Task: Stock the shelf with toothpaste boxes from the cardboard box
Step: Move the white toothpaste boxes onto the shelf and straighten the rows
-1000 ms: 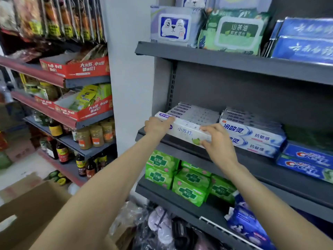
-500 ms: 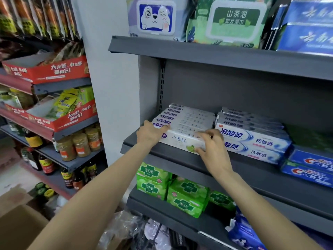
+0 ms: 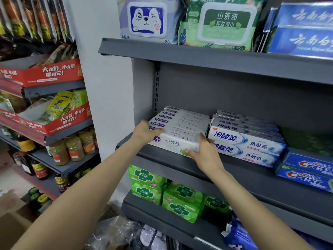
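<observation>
The white toothpaste box [image 3: 175,144] sat at the shelf's [image 3: 234,168] front edge beside the blue-and-white boxes [image 3: 246,143], her left hand [image 3: 145,131] and right hand [image 3: 203,150] gripping its two ends, seemingly to square it against the row behind [image 3: 182,120].

The white toothpaste box [image 3: 177,145] I hold lies lengthwise at the front of the grey shelf [image 3: 252,179], its face printed with grey characters and a green fruit near the right end. Behind it a stack of matching white boxes [image 3: 183,121] lies flat in rows, purple logos at their left ends.
</observation>
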